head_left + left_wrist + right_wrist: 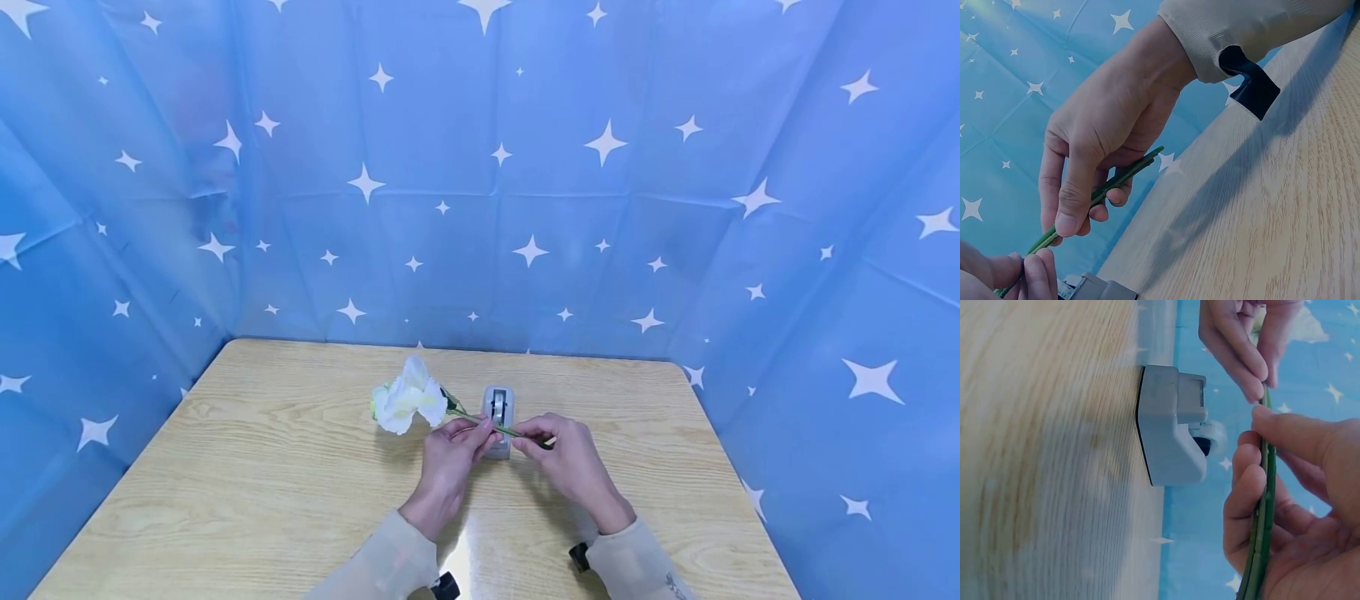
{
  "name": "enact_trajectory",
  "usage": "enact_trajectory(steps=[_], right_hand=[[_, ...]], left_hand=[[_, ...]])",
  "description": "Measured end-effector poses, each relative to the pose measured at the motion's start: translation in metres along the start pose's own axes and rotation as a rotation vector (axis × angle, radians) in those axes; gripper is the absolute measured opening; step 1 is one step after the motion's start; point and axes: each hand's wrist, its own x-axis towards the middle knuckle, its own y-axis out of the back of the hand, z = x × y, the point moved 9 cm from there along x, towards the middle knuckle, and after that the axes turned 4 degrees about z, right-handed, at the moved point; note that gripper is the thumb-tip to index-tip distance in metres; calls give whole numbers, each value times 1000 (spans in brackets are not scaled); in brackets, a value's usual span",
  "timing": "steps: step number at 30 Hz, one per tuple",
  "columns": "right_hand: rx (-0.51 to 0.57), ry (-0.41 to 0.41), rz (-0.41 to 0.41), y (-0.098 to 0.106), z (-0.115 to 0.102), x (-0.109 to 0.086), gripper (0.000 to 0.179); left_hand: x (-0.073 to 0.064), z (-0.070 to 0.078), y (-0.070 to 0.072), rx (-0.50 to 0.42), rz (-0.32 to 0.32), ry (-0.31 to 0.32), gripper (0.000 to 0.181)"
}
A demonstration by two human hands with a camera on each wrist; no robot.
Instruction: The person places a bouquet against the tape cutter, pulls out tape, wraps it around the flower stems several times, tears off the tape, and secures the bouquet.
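Observation:
White flowers (411, 397) on green stems lie across both hands in the head view, blooms to the left. My left hand (448, 462) pinches the stems close below the blooms. The right hand (567, 460) holds them farther down, near the cut ends. Seen from the right wrist, two green stems (1264, 509) run side by side between the right thumb and curled fingers. In the left wrist view, the stem ends (1154, 154) stick out past the right hand. Beneath the stems, a grey tape dispenser (497, 451) stands on the table, partly covered by the left fingers.
A light wood-grain table (262, 467) carries the dispenser. Blue cloth with white stars (450, 233) hangs behind the table and along both sides. Each sleeve has a dark strap piece (580, 557) near the wrist.

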Motion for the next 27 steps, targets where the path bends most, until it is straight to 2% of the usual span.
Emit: enact_trajectory(steps=[13,27], right_hand=[[-19,10,-20,-1,0,-1,13],[-20,-13,-53,-4,2,-1,13]], left_hand=[[-3,-2,-2,-21,-13,0,28],[-3,-6,-2,-7,-32,1,34]])
